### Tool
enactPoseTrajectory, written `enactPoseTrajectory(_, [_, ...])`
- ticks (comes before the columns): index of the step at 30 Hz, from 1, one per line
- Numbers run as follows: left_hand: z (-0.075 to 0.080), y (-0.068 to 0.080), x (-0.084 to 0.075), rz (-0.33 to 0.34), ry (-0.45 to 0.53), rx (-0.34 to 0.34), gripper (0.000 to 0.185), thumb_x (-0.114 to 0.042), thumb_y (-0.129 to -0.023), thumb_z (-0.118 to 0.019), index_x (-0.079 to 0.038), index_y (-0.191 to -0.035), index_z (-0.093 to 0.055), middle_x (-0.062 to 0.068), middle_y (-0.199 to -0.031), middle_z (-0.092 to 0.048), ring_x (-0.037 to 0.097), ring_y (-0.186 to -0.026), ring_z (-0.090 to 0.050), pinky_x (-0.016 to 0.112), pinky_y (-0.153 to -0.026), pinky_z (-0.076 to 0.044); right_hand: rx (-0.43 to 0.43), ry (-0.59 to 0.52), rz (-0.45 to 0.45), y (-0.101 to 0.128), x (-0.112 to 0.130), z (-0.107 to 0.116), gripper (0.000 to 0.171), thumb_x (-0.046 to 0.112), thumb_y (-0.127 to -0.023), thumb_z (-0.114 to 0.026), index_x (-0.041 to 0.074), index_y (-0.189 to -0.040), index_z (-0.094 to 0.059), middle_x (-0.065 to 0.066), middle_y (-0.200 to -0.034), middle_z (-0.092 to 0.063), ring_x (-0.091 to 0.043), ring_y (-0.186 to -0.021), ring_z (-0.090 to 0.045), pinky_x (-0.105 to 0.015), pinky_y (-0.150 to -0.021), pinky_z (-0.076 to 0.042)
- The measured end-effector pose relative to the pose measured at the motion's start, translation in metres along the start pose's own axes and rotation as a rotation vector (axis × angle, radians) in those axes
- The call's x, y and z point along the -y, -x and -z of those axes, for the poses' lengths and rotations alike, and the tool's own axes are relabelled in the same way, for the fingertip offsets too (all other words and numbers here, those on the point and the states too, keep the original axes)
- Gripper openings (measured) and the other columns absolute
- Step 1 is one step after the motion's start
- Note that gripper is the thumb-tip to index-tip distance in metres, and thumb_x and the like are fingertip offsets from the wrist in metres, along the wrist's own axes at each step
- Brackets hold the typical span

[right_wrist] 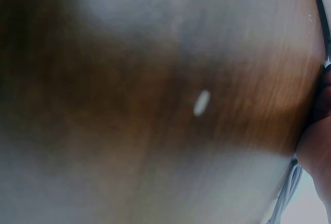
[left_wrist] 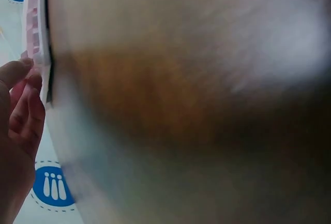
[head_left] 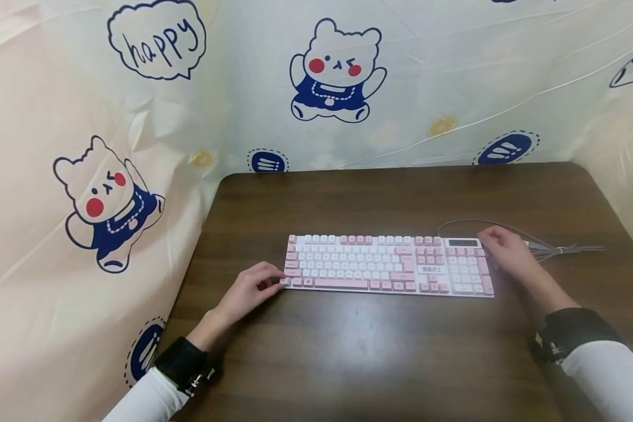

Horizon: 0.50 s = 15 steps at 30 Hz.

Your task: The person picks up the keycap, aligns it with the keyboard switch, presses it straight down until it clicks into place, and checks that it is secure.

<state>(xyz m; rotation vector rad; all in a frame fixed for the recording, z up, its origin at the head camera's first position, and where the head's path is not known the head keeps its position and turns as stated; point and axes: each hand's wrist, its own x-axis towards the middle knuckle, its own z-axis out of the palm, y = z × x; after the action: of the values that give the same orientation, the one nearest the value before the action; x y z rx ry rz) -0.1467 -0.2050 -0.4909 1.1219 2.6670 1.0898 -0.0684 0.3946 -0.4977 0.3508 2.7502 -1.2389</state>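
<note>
A pink and white keyboard (head_left: 353, 266) lies across the brown table, its number pad toward the right. My left hand (head_left: 250, 291) grips the keyboard's lower left corner between thumb and fingers. In the left wrist view, that hand (left_wrist: 20, 110) pinches the end of the keyboard (left_wrist: 36, 22), whose side edge shows. At the upper right corner, beside the small dark panel (head_left: 462, 242), my right hand (head_left: 511, 253) holds the keyboard's edge with bent fingers. Only part of the right hand (right_wrist: 315, 146) enters the right wrist view, and its fingertips are hidden there.
A bundled grey cable (head_left: 561, 250) lies on the table behind the right hand, with a thin loop running to the keyboard's back edge. The brown tabletop (head_left: 358, 346) extends in front. A printed curtain (head_left: 427, 70) hangs behind and at both sides.
</note>
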Motion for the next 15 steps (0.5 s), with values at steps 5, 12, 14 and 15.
enactPoseTrajectory(5, [-0.0045,0.0018,0.0007,0.007,0.016,-0.013,0.024,-0.007,-0.089,-0.083,-0.016,-0.111,-0.078,-0.001,-0.102,-0.068,0.010,-0.079,-0.058,0.025,-0.068,-0.053,0.008,-0.011,0.001,-0.0001,0.0011,0.0011,0.059,0.049,-0.111,-0.039,-0.005,-0.132,-0.051,-0.008,-0.079,-0.058,-0.023,-0.060,-0.058,-0.036,-0.053,-0.047])
enactPoseTrajectory(12, [-0.0051,0.0010,0.0001,-0.031,-0.013,-0.013,0.025,-0.007,-0.088,-0.083,-0.014,-0.111,-0.078,-0.003,-0.104,-0.068,0.009,-0.082,-0.058,0.025,-0.071,-0.053,0.008,-0.009,0.000,0.0019,0.0019,0.0017,0.059,0.050,-0.111,-0.040,-0.004,-0.132,-0.052,-0.009,-0.078,-0.057,-0.024,-0.058,-0.057,-0.036,-0.052,-0.046])
enactPoseTrajectory(14, [-0.0046,0.0000,-0.0006,-0.045,-0.026,-0.010,0.024,-0.006,-0.088,-0.083,-0.013,-0.111,-0.078,-0.002,-0.104,-0.068,0.010,-0.083,-0.058,0.025,-0.072,-0.054,0.010,-0.010,-0.003,0.0020,0.0017,0.0019,0.060,0.050,-0.111,-0.040,-0.004,-0.132,-0.051,-0.009,-0.077,-0.057,-0.024,-0.058,-0.057,-0.036,-0.052,-0.046])
enactPoseTrajectory(15, [-0.0043,-0.0005,-0.0012,-0.048,-0.033,-0.008,0.024,-0.006,-0.088,-0.083,-0.012,-0.111,-0.078,-0.002,-0.104,-0.068,0.010,-0.084,-0.058,0.025,-0.073,-0.054,0.012,-0.013,-0.006,0.0021,0.0019,0.0021,0.060,0.051,-0.110,-0.040,-0.004,-0.132,-0.051,-0.009,-0.077,-0.057,-0.024,-0.057,-0.057,-0.036,-0.052,-0.046])
